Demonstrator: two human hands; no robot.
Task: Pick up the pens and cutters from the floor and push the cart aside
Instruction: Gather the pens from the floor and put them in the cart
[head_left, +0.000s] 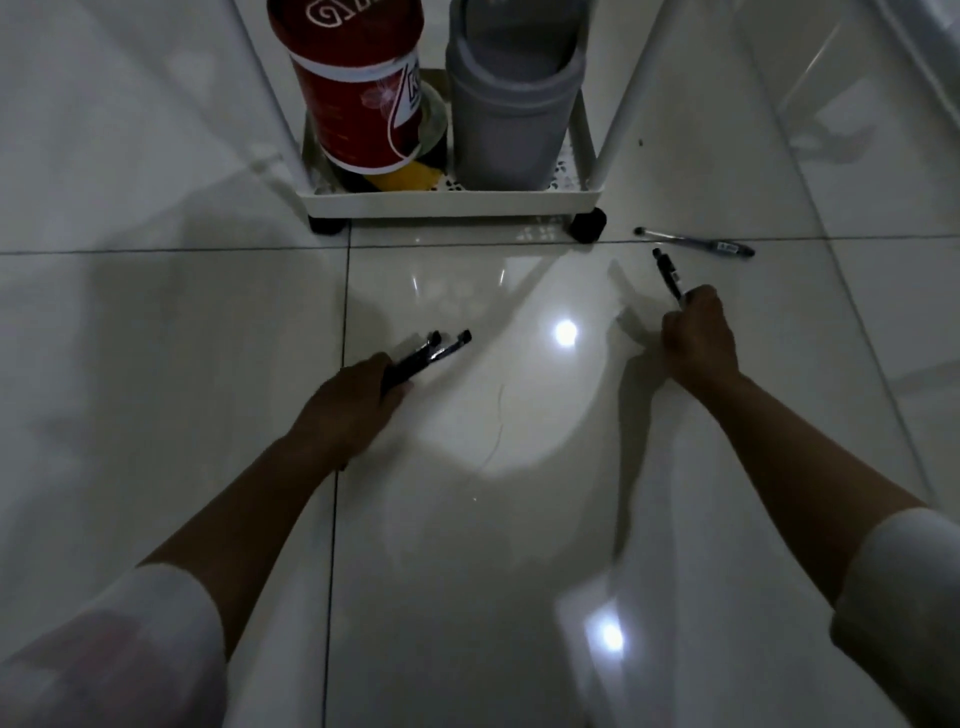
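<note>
Dim lighting w/ glare spots on the white tile floor (156, 364), so small detail is getting lost. The cart (452, 200) is getting cut off at the top edge; only its bottom tray, two white posts & two black casters are showing. Inside the tray a red canister (358, 104) and a grey bin (511, 114) are standing side by side, both cropped at the top; something yellow and dark behind/under the canister is too hidden to ID.

Left hand (353, 405) is reaching fwd low over the floor, fingers curling round two dark pens (431, 351) whose tips are sticking out up-right; whether one is a cutter, can't tell. Right hand (698, 338) is reaching fwd too, knuckles up, gripping a dark pen (667, 273) that's pointing away toward the cart's right caster. One more blue pen (696, 242) is lying on the floor just beyond, right of the cart. White sleeves are showing at both bottom corners.
</note>
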